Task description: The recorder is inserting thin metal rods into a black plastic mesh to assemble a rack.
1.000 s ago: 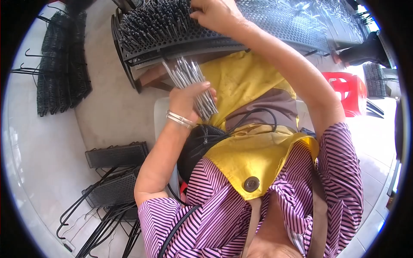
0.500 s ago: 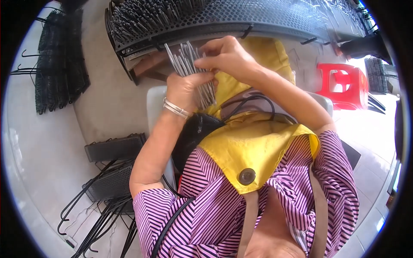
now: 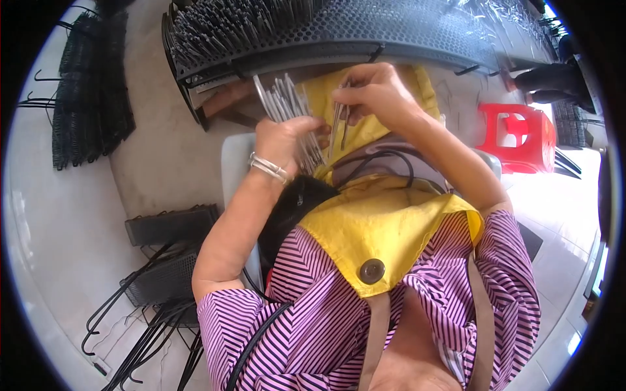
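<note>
My left hand (image 3: 287, 138) is wrapped round a bundle of slim silvery metal pieces (image 3: 282, 103), pointed at the top, which lean up and to the left. To the right of it, a small gap away, my right hand (image 3: 378, 91) pinches a couple of the same slim metal pieces (image 3: 337, 125), which hang down from the fingertips. Their exact kind is too small to tell. Both hands are over my lap, in front of a yellow apron (image 3: 417, 91).
Beyond my hands stands a long black perforated rack (image 3: 365, 32), its left part packed with similar slim pieces (image 3: 222, 32). Black hooked racks (image 3: 91, 98) hang at far left; black mesh trays (image 3: 171, 225) lie at near left. A red plastic stool (image 3: 541, 137) is at right.
My right hand has drawn away to the right from the bundle, with a couple of metal pieces in its fingers. My left hand keeps its hold, barely moved.
</note>
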Tool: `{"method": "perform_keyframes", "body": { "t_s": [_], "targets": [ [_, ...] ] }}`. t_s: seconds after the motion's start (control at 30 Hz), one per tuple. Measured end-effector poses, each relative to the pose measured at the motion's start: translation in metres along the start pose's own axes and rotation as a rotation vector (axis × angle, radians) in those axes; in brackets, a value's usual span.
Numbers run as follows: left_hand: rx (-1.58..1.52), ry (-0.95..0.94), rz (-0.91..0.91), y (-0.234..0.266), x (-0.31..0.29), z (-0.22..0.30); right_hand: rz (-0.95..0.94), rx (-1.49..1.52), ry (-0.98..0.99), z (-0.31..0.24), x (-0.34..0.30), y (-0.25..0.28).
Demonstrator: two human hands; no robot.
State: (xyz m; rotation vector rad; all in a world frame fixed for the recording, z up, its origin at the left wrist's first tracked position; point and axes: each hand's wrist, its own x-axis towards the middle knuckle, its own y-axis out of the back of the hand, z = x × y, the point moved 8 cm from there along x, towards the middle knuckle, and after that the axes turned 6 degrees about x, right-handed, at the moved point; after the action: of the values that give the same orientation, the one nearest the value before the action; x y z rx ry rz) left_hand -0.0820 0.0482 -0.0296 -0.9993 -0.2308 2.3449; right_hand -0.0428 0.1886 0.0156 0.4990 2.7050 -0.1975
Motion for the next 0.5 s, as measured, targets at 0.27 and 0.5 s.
{"method": "perform_keyframes", "body": {
  "t_s": [0.27, 0.5],
  "targets": [
    [-0.158, 0.020, 0.028, 0.017, 0.009, -0.004, 0.043, 0.489, 0.189, -0.052, 0.049, 0.055],
    [-0.154, 0.050, -0.014, 0.013, 0.008, -0.005, 0.287, 0.451, 0.476, -0.076, 0.061, 0.058]
  ]
}}
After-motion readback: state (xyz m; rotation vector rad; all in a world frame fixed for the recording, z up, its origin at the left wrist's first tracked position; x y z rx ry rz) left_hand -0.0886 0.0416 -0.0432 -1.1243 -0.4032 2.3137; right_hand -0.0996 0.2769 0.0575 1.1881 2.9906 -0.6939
